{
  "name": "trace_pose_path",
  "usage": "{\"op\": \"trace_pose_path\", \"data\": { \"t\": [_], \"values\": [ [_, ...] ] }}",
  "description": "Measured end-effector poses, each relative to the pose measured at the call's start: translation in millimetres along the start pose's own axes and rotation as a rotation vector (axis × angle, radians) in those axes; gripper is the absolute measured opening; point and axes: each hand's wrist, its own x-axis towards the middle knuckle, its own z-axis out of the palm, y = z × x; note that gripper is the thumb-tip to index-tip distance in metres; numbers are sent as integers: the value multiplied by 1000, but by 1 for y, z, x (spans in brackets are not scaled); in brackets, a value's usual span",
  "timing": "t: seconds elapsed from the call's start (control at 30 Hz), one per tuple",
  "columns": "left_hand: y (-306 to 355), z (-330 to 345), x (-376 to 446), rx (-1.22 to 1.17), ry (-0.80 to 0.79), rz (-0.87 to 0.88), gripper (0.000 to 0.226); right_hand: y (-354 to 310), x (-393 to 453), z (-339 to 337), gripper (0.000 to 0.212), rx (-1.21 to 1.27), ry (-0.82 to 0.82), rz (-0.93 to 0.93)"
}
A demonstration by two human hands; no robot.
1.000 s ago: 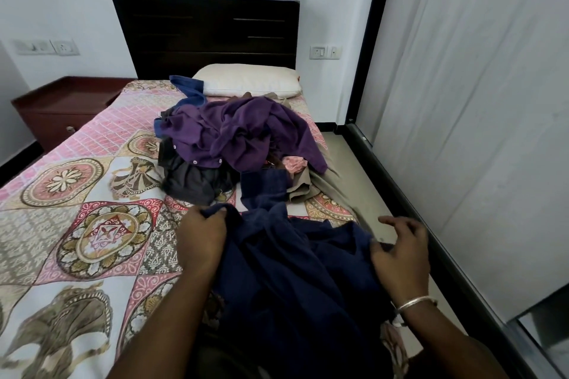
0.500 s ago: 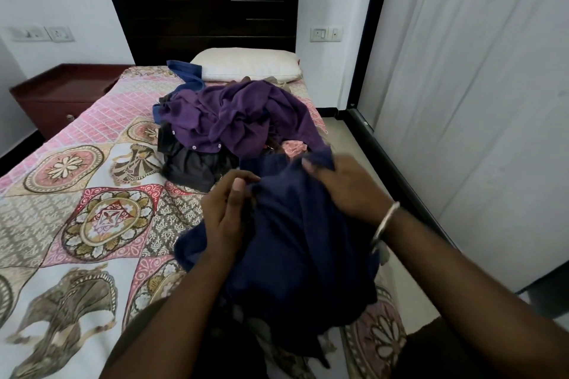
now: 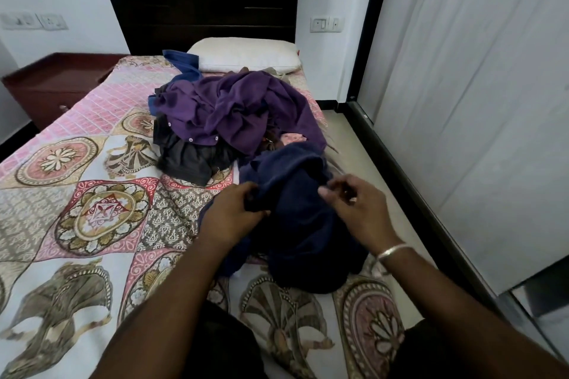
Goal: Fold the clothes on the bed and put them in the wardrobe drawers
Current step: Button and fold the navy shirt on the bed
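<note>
We see a crumpled navy-blue cloth garment (image 3: 295,224) bunched in soft, thick folds on the bed, at about 5 o'clock from the middle of the mattress and close to its right edge. Our left hand (image 3: 229,212) has its fingers curled round a fold at the garment's left side, gripping the fabric. Our right hand (image 3: 358,209) hovers at the garment's upper right with fingers bent and tips drawn toward each other; they are blurred, so we cannot tell whether they pinch cloth or nothing. A thin, smooth silver metal bangle (image 3: 391,251) circles the right wrist.

At 12 o'clock from the navy garment lies the heap of unfolded clothes (image 3: 234,120): a rumpled purple buttoned shirt (image 3: 240,108) on top, a dark grey garment (image 3: 184,160) under its left side, and a strip of blue fabric (image 3: 181,63) trailing toward the headboard. The heap touches the far edge of the navy garment.

The bed wears a quilted patchwork bedspread (image 3: 92,209) printed with pink, gold and olive medallions. A plump cream pillow (image 3: 246,54) rests at 12 o'clock against the dark slatted wooden headboard (image 3: 200,6). A glossy reddish-brown wooden bedside cabinet (image 3: 52,86) stands at 10 o'clock. Pale, flat wardrobe doors (image 3: 477,101) with a black bottom rail run along 3 o'clock.
</note>
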Motion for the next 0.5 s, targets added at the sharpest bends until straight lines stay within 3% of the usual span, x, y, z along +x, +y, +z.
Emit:
{"op": "trace_pose_path", "data": {
  "t": [0.07, 0.1, 0.13, 0.27, 0.37, 0.43, 0.5],
  "values": [
    [2, 6, -1, 29, -71, -58, 43, 19, -23, 10, 82, -168, -191, -5],
    [2, 8, -2, 33, -88, -71, 38, 30, -32, 18, 99, -289, -271, 3],
    [3, 10, -2, 31, -95, -76, 31, 41, -37, 26, 103, -335, -292, -10],
    [7, 10, -2, -90, 56, -144, 11, 59, -43, 38, 46, -100, -136, -66],
    [6, 5, -1, -216, 278, -200, 13, 50, -44, 20, 25, 106, -19, -53],
    [5, 2, 0, -254, 448, -215, 12, 44, -47, 2, 10, 361, 160, -70],
    [8, -2, 0, -280, 604, -239, 14, 44, -46, -12, 13, 481, 380, -73]
  ]
}}
